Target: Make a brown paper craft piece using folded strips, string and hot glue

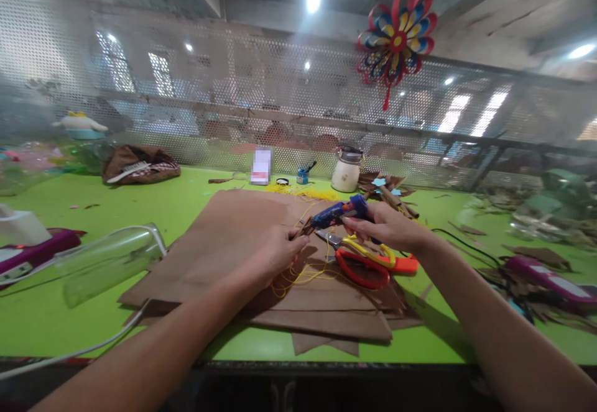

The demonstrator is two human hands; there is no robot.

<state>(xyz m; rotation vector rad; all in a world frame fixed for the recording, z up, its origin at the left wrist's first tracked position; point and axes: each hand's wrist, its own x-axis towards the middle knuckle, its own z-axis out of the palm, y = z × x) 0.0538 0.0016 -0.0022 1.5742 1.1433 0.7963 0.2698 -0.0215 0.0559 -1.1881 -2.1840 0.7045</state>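
In the head view, my right hand (380, 222) is wrapped round a blue glue gun (339, 212), its nozzle pointing left. My left hand (282, 250) pinches a small piece of brown paper (305, 227) close to that nozzle. Under both hands lies a stack of brown paper (242, 232). Scissors with red and yellow handles (361, 269) rest on the stack below my right hand, beside an orange-handled tool (405, 264). Loose yellow thread (310, 272) trails over the paper next to my left hand.
A clear plastic cylinder (109, 266) lies at left near a purple power strip (37, 256); another power strip (550, 281) is at right. Along the back stand a white jar (346, 171), a blue pot (303, 176) and a phone (261, 165). Paper scraps (396, 188) lie behind my right hand.
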